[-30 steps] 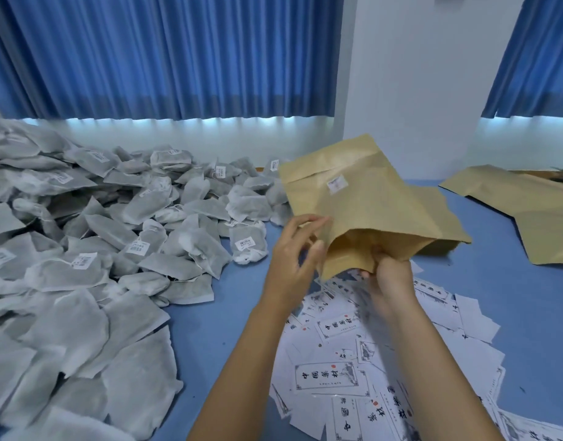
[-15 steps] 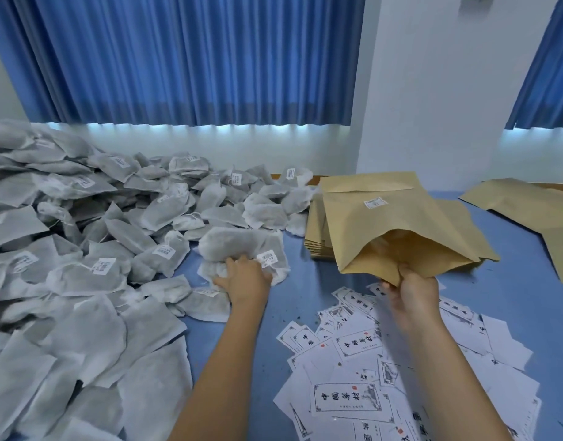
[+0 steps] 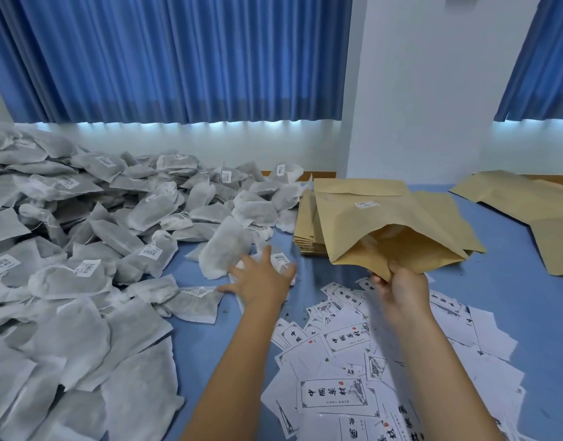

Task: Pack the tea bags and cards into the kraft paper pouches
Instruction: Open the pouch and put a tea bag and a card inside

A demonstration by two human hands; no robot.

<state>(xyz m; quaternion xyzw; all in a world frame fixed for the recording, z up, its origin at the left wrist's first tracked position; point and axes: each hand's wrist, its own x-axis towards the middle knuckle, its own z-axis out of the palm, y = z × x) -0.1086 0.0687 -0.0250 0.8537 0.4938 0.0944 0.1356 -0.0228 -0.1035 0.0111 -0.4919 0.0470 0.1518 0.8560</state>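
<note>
Pinching the open kraft pouch [image 3: 385, 224] by its edge with the right hand [image 3: 401, 292], centre-right; spreading the left hand [image 3: 262, 281] wide over tea bags [image 3: 224, 253] mid-frame.

Tea bag pile [image 3: 66, 281] past left edge

Location type: a plain indoor room fitted out as a hand-packing station. Indicators: a broad blue work surface [image 3: 512, 297] carries bulk stock, namely a heap of grey tea bags [image 3: 82, 233] with barcode labels, a stack of flat kraft paper pouches [image 3: 305, 230], and loose printed cards [image 3: 337, 393]. Pleated blue curtains [image 3: 178, 58] and a bare white wall [image 3: 417, 90] bound the far side; further pouches [image 3: 528, 205] lie flat at far right
</note>
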